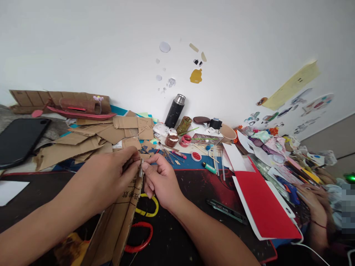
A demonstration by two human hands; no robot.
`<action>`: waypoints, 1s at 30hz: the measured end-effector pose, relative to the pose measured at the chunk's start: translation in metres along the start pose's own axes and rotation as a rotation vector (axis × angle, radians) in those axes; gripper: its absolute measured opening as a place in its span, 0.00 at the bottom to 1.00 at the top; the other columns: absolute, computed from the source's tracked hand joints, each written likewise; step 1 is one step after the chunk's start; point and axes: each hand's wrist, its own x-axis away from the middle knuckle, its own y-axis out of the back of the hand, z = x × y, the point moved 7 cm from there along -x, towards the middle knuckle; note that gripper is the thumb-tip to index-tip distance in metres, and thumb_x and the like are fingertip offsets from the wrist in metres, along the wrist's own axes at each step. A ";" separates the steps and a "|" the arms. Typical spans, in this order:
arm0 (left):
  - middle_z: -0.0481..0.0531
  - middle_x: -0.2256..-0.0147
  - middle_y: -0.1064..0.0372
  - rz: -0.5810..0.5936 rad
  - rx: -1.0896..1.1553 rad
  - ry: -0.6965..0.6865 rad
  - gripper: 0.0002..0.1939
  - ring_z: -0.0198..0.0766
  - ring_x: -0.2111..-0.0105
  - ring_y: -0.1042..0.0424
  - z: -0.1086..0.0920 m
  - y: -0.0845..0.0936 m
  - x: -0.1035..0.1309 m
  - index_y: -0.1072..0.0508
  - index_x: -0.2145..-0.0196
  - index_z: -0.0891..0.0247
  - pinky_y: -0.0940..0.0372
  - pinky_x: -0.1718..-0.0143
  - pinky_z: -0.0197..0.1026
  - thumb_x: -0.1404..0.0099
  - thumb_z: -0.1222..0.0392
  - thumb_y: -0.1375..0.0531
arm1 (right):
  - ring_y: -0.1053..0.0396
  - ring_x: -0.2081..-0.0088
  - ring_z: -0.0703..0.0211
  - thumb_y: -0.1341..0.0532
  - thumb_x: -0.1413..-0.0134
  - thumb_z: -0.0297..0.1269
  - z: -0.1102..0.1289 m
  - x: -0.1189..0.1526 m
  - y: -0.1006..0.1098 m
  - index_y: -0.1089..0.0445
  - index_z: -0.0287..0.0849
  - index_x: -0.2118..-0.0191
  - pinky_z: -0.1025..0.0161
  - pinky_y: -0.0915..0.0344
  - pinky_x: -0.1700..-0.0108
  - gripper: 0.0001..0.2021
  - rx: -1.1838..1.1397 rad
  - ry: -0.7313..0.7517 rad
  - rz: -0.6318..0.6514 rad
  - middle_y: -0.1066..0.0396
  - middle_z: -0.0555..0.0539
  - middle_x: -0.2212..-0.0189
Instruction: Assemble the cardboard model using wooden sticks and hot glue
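A long folded strip of brown cardboard with printed characters runs from the bottom edge up to both hands. My left hand is closed at its far end, thumb and fingers pinched on the edge. Close beside it on the right, my right hand is also closed, its thumb and forefinger pinching a small whitish piece at the cardboard's edge. Scissors with a yellow handle loop and a red handle loop lie right of the cardboard, partly beneath it.
Cardboard scraps and a red model boat are behind on the left. A black flask and paint jars stand at the wall. A cutter and red card lie right. Another person's hand is at far right.
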 end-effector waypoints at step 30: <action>0.52 0.74 0.24 0.009 0.015 -0.003 0.13 0.48 0.74 0.26 -0.010 0.006 -0.001 0.32 0.65 0.55 0.44 0.70 0.45 0.30 0.49 0.52 | 0.47 0.90 0.69 0.31 0.36 0.54 0.000 0.002 0.002 0.37 0.49 0.61 0.74 0.49 0.86 0.19 0.027 -0.007 -0.020 0.43 0.67 0.88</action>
